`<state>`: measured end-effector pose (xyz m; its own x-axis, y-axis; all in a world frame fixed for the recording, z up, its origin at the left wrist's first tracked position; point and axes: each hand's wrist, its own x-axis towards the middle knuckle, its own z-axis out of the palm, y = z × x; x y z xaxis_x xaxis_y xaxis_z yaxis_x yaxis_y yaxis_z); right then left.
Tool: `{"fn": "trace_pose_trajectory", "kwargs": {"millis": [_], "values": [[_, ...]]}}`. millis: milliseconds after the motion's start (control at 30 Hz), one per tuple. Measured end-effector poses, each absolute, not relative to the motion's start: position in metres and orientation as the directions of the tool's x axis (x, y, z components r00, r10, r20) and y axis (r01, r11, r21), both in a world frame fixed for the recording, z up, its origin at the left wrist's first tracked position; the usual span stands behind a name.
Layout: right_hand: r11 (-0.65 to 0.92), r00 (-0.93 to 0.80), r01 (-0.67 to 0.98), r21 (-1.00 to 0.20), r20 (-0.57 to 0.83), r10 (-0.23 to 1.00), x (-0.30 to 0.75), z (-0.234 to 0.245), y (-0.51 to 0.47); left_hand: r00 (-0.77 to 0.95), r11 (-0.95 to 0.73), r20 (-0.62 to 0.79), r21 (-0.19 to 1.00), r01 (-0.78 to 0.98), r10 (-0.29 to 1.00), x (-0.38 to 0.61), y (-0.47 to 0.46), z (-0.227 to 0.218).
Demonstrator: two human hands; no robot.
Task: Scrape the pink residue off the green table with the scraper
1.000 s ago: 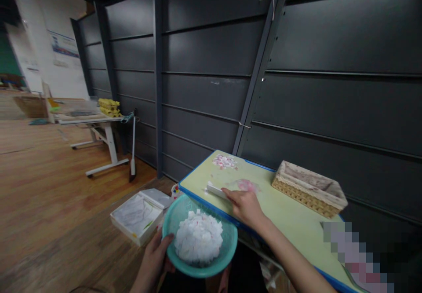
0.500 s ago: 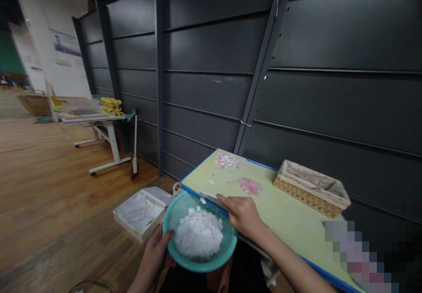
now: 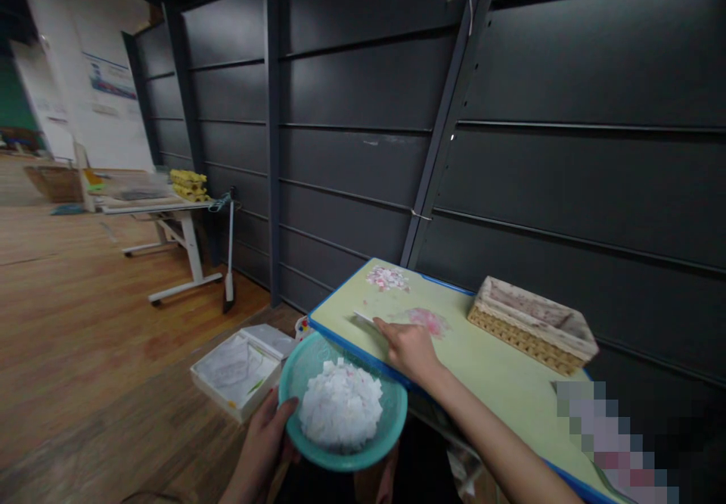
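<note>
My left hand [image 3: 272, 427] is closed on the left rim of a turquoise mesh basket [image 3: 295, 374] just off the table's near edge. A mound of small white pieces [image 3: 341, 406], with a few pink specks, fills its middle. My right hand [image 3: 411, 346] is above the yellow tabletop and grips a thin, flat, pale strip [image 3: 364, 318]. The strip's exact kind cannot be made out. Beyond it lies a scatter of white and pink bits [image 3: 387, 278]. A wet-looking pink patch [image 3: 426, 319] sits just behind my right hand and is partly covered by it.
The yellow table [image 3: 493, 384] has a blue edge. On its far side stands a lined wicker basket [image 3: 530, 330]. A white box [image 3: 238, 371] lies at floor level on the left. Dark wall panels [image 3: 352, 156] rise behind. A wheeled table [image 3: 193, 243] stands farther left.
My right hand has moved the pale strip from the basket's rim inward over the tabletop. A white piece at the strip's tip no longer shows there. My left hand stays on the basket.
</note>
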<state>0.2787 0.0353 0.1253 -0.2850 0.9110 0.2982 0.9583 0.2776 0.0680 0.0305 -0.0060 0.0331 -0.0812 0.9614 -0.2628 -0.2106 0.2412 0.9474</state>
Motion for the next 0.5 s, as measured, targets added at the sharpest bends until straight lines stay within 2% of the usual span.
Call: {"fn": "trace_pose_trajectory", "kwargs": {"millis": [167,300,400,500], "values": [[0.457,-0.419,0.889,0.011,0.421,0.805,0.283,0.110,0.010,-0.070,0.227,-0.247,0.950,-0.215,0.966,0.032,-0.011,0.037],[0.574,-0.454,0.817,-0.055,0.551,0.700,0.283,0.106,-0.001,-0.084,0.223,-0.244,0.954,-0.202,0.966,0.034,-0.016,0.045],[0.598,-0.426,0.796,-0.093,0.615,0.663,0.281,0.106,0.000,-0.097,0.232,-0.256,0.950,-0.209,0.962,0.034,-0.014,0.042],[0.564,-0.395,0.822,-0.079,0.635,0.664,0.277,0.109,0.005,-0.087,0.248,-0.273,0.942,-0.225,0.958,0.032,-0.009,0.035]]}}
